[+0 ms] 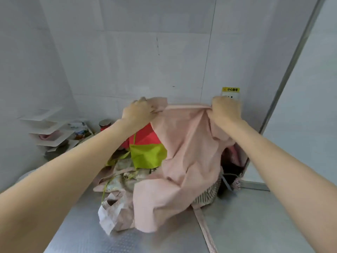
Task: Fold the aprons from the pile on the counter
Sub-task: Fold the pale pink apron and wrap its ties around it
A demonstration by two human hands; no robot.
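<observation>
Hands: left hand (pixel 139 111) and right hand (pixel 225 109) clamped on pink apron (pixel 184 152) top edge.
Purpose: likely spreading it for folding.
Pile (pixel 127 172): on desk (pixel 255 225).

Two bare forearms, sleeveless to the frame edge, no rings or watch on the hands (pixel 138 114).

Both hands are raised over a metal counter (pixel 255 225), the left hand (pixel 138 112) and right hand (pixel 225 110) each gripping the top edge of a pink apron (pixel 186 152) stretched between them. Its lower part drapes onto the pile of aprons (pixel 127 176), which includes a lime-green one (pixel 147 155) and a red one (pixel 145 135). A pink strap (pixel 206 230) trails across the counter toward the viewer, and white trays (pixel 49 128) and a jar (pixel 104 124) stand at the back left by the tiled wall.
</observation>
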